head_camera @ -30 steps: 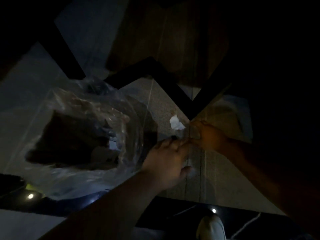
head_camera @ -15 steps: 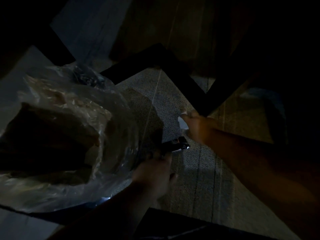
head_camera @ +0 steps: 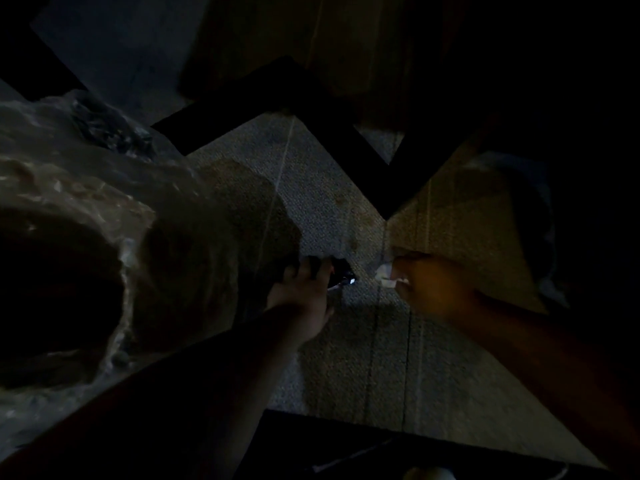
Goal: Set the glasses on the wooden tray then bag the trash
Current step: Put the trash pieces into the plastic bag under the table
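The view is very dark. A large clear plastic bag (head_camera: 104, 188) with dim brown trash inside fills the left side, its mouth facing me. My left hand (head_camera: 304, 292) is closed on the bag's right edge, and a small dark shiny object (head_camera: 341, 275) sits at its fingertips. My right hand (head_camera: 429, 285) pinches a small crumpled white paper scrap (head_camera: 383, 274) just above the grey carpet (head_camera: 363, 341), a short gap to the right of my left hand. No glasses or wooden tray can be made out.
Black furniture legs (head_camera: 346, 140) form a V shape over the carpet beyond my hands. Wooden flooring (head_camera: 329, 57) lies further back. A dark ledge (head_camera: 346, 445) and the tip of a white shoe (head_camera: 429, 474) are at the bottom edge.
My right hand closed on the white scrap and lifted it off the carpet. My left hand gripped the bag's edge, and the bag now sits larger and further left in view.
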